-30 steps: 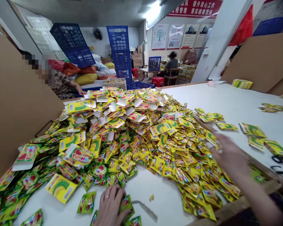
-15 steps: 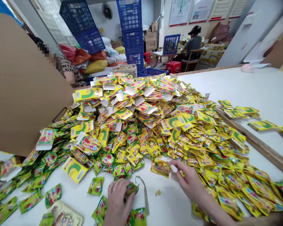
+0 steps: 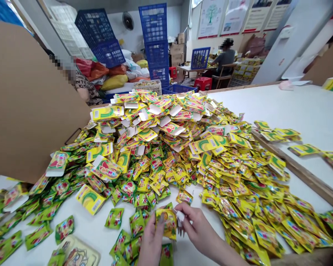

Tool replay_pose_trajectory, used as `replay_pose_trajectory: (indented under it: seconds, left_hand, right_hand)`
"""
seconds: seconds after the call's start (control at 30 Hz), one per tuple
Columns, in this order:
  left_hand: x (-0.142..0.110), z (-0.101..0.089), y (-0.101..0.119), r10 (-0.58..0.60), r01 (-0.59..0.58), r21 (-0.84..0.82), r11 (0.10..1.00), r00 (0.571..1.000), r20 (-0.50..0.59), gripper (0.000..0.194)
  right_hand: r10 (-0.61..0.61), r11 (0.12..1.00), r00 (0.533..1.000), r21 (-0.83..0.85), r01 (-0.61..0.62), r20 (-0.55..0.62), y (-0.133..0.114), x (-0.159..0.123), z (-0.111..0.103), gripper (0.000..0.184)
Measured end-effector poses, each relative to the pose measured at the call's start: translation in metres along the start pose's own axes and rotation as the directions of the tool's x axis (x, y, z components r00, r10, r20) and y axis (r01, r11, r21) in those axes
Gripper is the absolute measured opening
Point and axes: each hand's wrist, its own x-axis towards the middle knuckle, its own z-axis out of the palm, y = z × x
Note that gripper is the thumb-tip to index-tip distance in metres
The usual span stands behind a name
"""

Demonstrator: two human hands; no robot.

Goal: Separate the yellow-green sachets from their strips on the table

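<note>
A yellow sachet [image 3: 170, 224] with a fruit print is held upright over the white table, a green sachet edge showing behind it. My left hand [image 3: 152, 236] is closed on its left side, thumb across the front. My right hand [image 3: 198, 229] pinches at the sachet's right edge; something small and white covers or sits at its fingertips. Green sachets [image 3: 120, 242] lie just left of my left hand. Another yellow sachet [image 3: 184, 195] rests on the table beyond my hands.
A large heap of yellow boxes [image 3: 107, 112], green sachets and yellow sachets [image 3: 266, 232] fills the table's middle. A cardboard panel [image 3: 30, 103] stands at left, a wooden strip [image 3: 299, 170] at right. A cartoon-printed case [image 3: 79, 253] lies front left. Blue crates [image 3: 155, 51] and a seated person are behind.
My right hand has come in from the right side to meet my left hand. A yellow sachet is now between them, in front of a green one. The view has shifted.
</note>
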Motion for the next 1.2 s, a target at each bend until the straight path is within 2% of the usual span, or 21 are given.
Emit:
replay_pose_trajectory:
  seconds: [0.07,0.13,0.2,0.27,0.33,0.4,0.43,0.47,0.5,0.53,0.57,0.63,0.7,0.8,0.87,0.93,1.0,1.07,1.2]
  left_hand:
    - [-0.004,0.005,0.002,-0.022,0.025,0.026,0.999,0.995,-0.101,0.058]
    - [-0.009,0.01,0.003,-0.041,0.062,0.102,0.993,0.978,-0.203,0.059]
    - [-0.013,0.015,0.001,-0.023,0.084,0.219,0.972,0.963,-0.268,0.059]
    - [-0.015,0.018,0.001,0.052,0.044,0.344,0.938,0.963,-0.263,0.059]
    - [-0.012,0.012,0.01,0.153,-0.067,0.447,0.892,0.975,-0.161,0.057]
    - [-0.002,-0.009,0.03,0.219,-0.15,0.523,0.839,0.973,-0.073,0.054]
    - [0.006,-0.025,0.043,0.228,-0.142,0.565,0.813,0.97,-0.083,0.052]
    - [0.017,-0.045,0.058,0.244,-0.088,0.624,0.777,0.955,-0.169,0.053]
    - [0.03,-0.067,0.072,0.25,0.021,0.683,0.73,0.922,-0.295,0.054]
    - [0.044,-0.089,0.085,0.255,0.175,0.711,0.681,0.853,-0.454,0.058]
    - [0.059,-0.109,0.096,0.261,0.257,0.703,0.663,0.801,-0.539,0.065]
    - [0.087,-0.14,0.109,0.252,0.346,0.68,0.646,0.744,-0.618,0.077]
    - [0.11,-0.152,0.111,0.255,0.366,0.675,0.64,0.728,-0.636,0.081]
    - [0.127,-0.143,0.096,0.28,0.299,0.679,0.67,0.745,-0.605,0.081]
    - [0.128,-0.131,0.081,0.274,0.219,0.659,0.719,0.782,-0.559,0.079]
    - [0.124,-0.12,0.066,0.256,0.141,0.621,0.771,0.825,-0.504,0.07]
    - [0.115,-0.111,0.054,0.254,0.082,0.582,0.809,0.844,-0.472,0.06]
    - [0.102,-0.103,0.047,0.28,0.021,0.546,0.837,0.842,-0.461,0.054]
    - [0.065,-0.084,0.047,0.311,-0.11,0.439,0.892,0.852,-0.42,0.043]
  right_hand:
    - [-0.013,0.999,1.0,-0.038,0.013,-0.002,0.0,0.0,0.0,0.025]
    - [0.001,1.0,0.998,-0.02,-0.002,-0.068,-0.003,0.001,0.002,0.028]
    - [0.074,0.99,0.994,0.129,-0.063,-0.083,-0.007,0.001,0.007,0.041]
    - [0.147,0.919,0.989,0.365,-0.149,0.033,-0.011,0.002,0.014,0.047]
    - [0.157,0.818,0.978,0.537,-0.206,0.137,-0.012,0.002,0.018,0.036]
    - [0.168,0.775,0.977,0.596,-0.212,0.128,-0.009,0.001,0.016,0.029]
    - [0.18,0.775,0.979,0.6,-0.2,0.094,-0.007,0.001,0.012,0.029]
    - [0.192,0.782,0.98,0.595,-0.188,0.057,-0.004,0.0,0.007,0.032]
    - [0.2,0.792,0.979,0.585,-0.177,0.025,0.0,-0.001,0.002,0.037]
    - [0.209,0.8,0.978,0.575,-0.168,-0.006,0.002,-0.001,-0.004,0.044]
    - [0.219,0.802,0.975,0.573,-0.168,-0.021,0.004,-0.001,-0.008,0.048]
    - [0.249,0.781,0.968,0.593,-0.198,-0.004,0.006,-0.001,-0.014,0.047]
    - [0.275,0.722,0.96,0.65,-0.236,0.043,0.006,-0.002,-0.015,0.036]
    - [0.279,0.602,0.957,0.762,-0.238,0.078,0.006,-0.005,-0.013,0.028]
    - [0.244,0.543,0.967,0.815,-0.203,0.078,0.007,-0.009,-0.013,0.027]
    - [0.2,0.522,0.977,0.834,-0.176,0.081,0.007,-0.011,-0.014,0.025]
    - [0.174,0.552,0.982,0.819,-0.158,0.073,0.007,-0.012,-0.016,0.022]
    - [0.156,0.623,0.986,0.769,-0.144,0.058,0.004,-0.012,-0.019,0.02]
    - [0.104,0.737,0.995,0.672,-0.07,-0.011,-0.008,-0.009,-0.03,0.016]
